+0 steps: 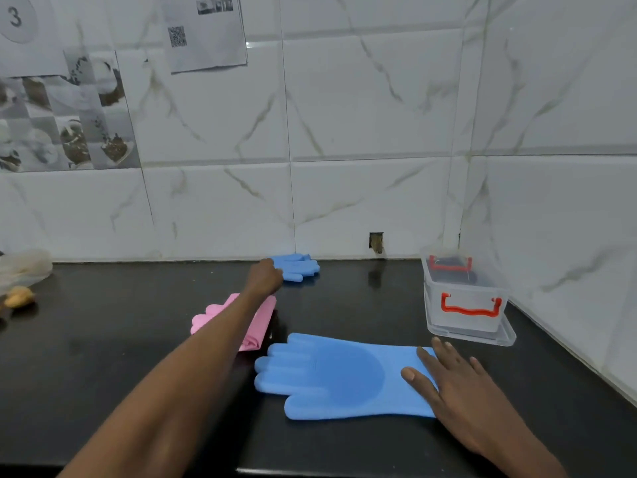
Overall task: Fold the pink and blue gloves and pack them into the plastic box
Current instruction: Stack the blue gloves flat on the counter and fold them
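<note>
A blue glove (331, 376) lies flat on the black counter, fingers pointing left. My right hand (451, 381) rests flat on its cuff end, fingers spread. A second blue glove (299, 267) lies at the back by the wall, and my left hand (264, 274) is closed on its near end, arm stretched across the counter. A folded pink glove (256, 326) lies under my left forearm, partly hidden. The clear plastic box (465, 298) with red handles stands open at the right, sitting on its lid.
The black counter (103, 339) meets tiled walls at the back and right. A crumpled plastic bag (24, 267) and a small brownish item (19, 298) lie at the far left. A small hole (376, 242) shows in the back wall.
</note>
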